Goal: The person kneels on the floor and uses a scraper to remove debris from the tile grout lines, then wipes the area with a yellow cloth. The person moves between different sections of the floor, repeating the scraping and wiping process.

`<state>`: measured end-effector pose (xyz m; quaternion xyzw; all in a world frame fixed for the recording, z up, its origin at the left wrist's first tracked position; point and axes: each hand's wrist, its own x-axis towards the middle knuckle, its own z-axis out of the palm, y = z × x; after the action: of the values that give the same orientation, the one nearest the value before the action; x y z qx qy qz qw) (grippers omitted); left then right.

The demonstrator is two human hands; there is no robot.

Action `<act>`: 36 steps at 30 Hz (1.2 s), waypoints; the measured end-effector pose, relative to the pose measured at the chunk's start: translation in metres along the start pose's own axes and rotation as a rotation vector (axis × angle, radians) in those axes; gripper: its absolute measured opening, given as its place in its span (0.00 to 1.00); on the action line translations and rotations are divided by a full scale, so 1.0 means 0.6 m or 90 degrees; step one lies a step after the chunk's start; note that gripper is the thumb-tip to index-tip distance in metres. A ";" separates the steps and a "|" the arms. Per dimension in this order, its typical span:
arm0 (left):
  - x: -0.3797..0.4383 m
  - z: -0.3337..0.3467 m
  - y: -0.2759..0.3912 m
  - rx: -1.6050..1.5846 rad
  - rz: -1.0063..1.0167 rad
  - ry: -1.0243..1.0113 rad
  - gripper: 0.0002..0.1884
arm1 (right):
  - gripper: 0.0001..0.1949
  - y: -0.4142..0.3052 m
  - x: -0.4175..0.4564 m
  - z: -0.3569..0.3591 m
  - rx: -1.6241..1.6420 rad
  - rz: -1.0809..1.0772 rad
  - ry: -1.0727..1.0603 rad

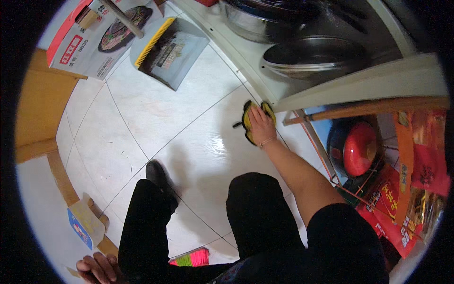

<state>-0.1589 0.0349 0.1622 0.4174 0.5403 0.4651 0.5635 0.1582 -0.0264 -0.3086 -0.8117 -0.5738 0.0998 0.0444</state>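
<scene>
My right hand (261,127) presses down on a yellow cloth with black edging (270,112) on the white tiled floor (188,120). The cloth is bunched under my fingers, and its small black loop sticks out to the left. It lies right by the foot of a pale cabinet frame (260,90). At the lower left, my left hand (97,268) is beside my bent left leg, its fingers curled. Its palm is hidden, so I cannot tell whether anything is in it.
A grey dustpan with a yellow comb edge (184,53) stands near a printed carton (85,46). Pans (312,58) fill the low shelf. At right, a wire rack (315,149) holds red packages (386,198). Pink-green bristles (193,257) show behind my legs; a small box (85,220) is at left.
</scene>
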 end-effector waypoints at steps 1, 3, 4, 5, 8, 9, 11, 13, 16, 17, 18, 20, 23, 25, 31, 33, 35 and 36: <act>-0.001 0.009 -0.001 -0.005 0.000 -0.028 0.16 | 0.26 0.007 -0.048 -0.003 0.012 0.024 -0.008; 0.001 0.027 -0.004 -0.017 0.000 -0.085 0.16 | 0.26 0.034 -0.146 0.012 0.021 0.065 -0.045; 0.000 0.037 -0.008 0.018 -0.009 -0.012 0.18 | 0.27 0.055 -0.195 0.030 0.018 0.083 -0.076; -0.001 0.040 -0.007 0.037 0.000 -0.022 0.19 | 0.27 0.049 -0.230 0.015 0.008 0.114 -0.149; 0.000 0.047 -0.008 0.021 -0.005 -0.033 0.21 | 0.25 0.083 -0.346 0.011 0.010 0.126 -0.086; 0.000 0.048 -0.005 0.032 -0.010 -0.037 0.21 | 0.24 0.087 -0.362 0.008 0.008 0.123 -0.064; 0.001 0.048 -0.001 0.052 -0.022 -0.041 0.20 | 0.25 0.089 -0.380 0.010 -0.039 0.154 -0.118; -0.002 0.041 -0.002 0.065 0.003 -0.078 0.21 | 0.25 0.074 -0.358 -0.015 -0.038 0.181 -0.155; -0.001 0.039 -0.008 0.061 0.012 -0.107 0.21 | 0.23 0.068 -0.271 -0.017 -0.032 0.189 -0.125; -0.003 0.039 -0.010 0.061 0.010 -0.088 0.21 | 0.23 0.047 -0.222 -0.038 -0.011 0.201 -0.155; -0.006 0.039 -0.010 0.058 0.007 -0.070 0.21 | 0.24 0.034 -0.190 -0.057 0.023 0.197 -0.155; -0.007 0.044 -0.015 0.064 0.016 -0.074 0.20 | 0.24 0.038 -0.147 -0.038 -0.031 0.206 -0.177; -0.008 0.049 -0.017 0.073 0.020 -0.079 0.20 | 0.25 0.045 -0.157 -0.045 -0.033 0.172 -0.167; -0.005 0.050 -0.013 0.089 0.023 -0.109 0.20 | 0.26 0.059 -0.189 -0.049 -0.040 0.149 -0.163; 0.005 0.044 -0.013 0.080 0.013 -0.080 0.20 | 0.28 0.085 -0.293 -0.063 -0.048 0.194 -0.303; 0.006 0.044 -0.012 0.073 0.004 -0.075 0.20 | 0.28 0.081 -0.272 -0.056 -0.042 0.200 -0.279; 0.004 0.043 -0.014 0.073 0.012 -0.077 0.19 | 0.27 0.056 -0.221 -0.073 -0.075 0.140 -0.173; 0.004 0.045 -0.018 0.067 0.014 -0.086 0.19 | 0.25 0.062 -0.187 -0.060 -0.084 0.133 -0.171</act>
<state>-0.1310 0.0356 0.1531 0.4829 0.5203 0.4128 0.5706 0.1640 -0.1429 -0.2680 -0.8473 -0.4926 0.1735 -0.0966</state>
